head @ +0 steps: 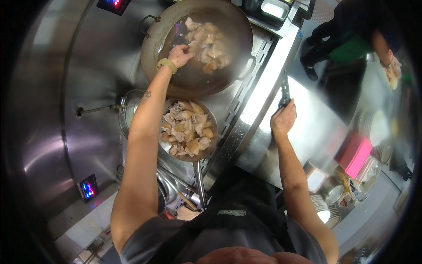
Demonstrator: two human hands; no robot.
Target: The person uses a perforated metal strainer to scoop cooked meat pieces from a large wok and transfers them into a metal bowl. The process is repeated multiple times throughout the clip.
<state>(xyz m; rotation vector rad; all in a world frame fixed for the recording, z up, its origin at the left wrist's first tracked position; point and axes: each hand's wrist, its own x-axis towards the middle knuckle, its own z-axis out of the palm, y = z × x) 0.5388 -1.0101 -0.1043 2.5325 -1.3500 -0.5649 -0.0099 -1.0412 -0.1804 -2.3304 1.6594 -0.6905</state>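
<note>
My left hand [180, 56] reaches over the big wok [197, 81] at the top, with its fingers bent at the edge of the pale meat pieces [211, 43] lying in liquid. Whether the fingers hold a piece is not clear. Just below the wok, a perforated metal strainer [214, 132] with a long handle is heaped with more meat pieces [186, 127]. Over the steel counter on the right, my right hand [284, 118] grips the dark handles of kitchen scissors [285, 89], whose blades point away from me.
A metal faucet [95, 110] reaches towards a round metal pot [127, 114] left of the strainer. Stacked plates [371, 127], a pink container [357, 158] and bowls stand at the right. Another person's legs [321, 49] and hand [392, 67] are at the upper right.
</note>
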